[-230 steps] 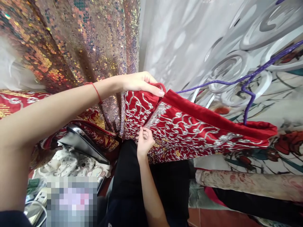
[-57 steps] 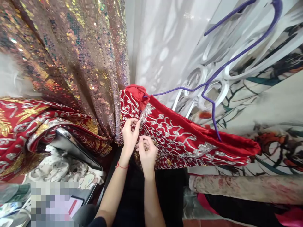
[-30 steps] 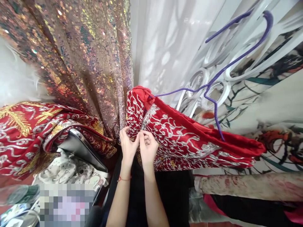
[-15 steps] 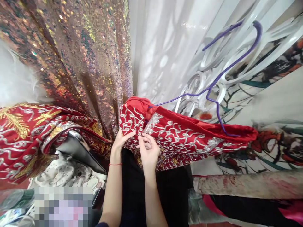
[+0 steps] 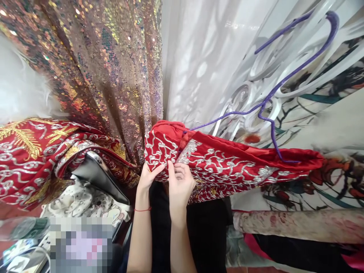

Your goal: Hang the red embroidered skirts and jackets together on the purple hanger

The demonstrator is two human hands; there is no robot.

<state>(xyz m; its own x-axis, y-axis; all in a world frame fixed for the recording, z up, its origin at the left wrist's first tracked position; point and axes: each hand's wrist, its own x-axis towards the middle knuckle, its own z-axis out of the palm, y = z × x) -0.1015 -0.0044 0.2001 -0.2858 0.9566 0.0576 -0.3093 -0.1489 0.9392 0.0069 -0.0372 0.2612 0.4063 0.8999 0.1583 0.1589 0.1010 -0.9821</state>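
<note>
A red garment point(image 5: 227, 161) with silver embroidery lies across in front of me, a purple wire hanger point(image 5: 269, 99) inside its opening. My left hand point(image 5: 148, 176) is closed on the garment's left part, thumb on top and the other fingers mostly hidden beneath the cloth. Right beside it, my right hand point(image 5: 180, 180) pinches at the embroidered cloth with thumb and forefinger, its other fingers curled. Whether anything small sits between those fingertips cannot be made out.
A sequined curtain point(image 5: 113, 76) and a white sheer curtain point(image 5: 196, 57) hang behind. To the left are more red and gold embroidered cloth point(image 5: 25, 159), a dark flat device point(image 5: 102, 176) and a clear bottle point(image 5: 25, 227). A white scrolled frame point(image 5: 241, 94) stands behind the hanger.
The whole view has shifted slightly, with the hanger now farther right. My right fingertips have shifted a little on the cloth, closer to my left thumb. My left hand keeps its hold.
</note>
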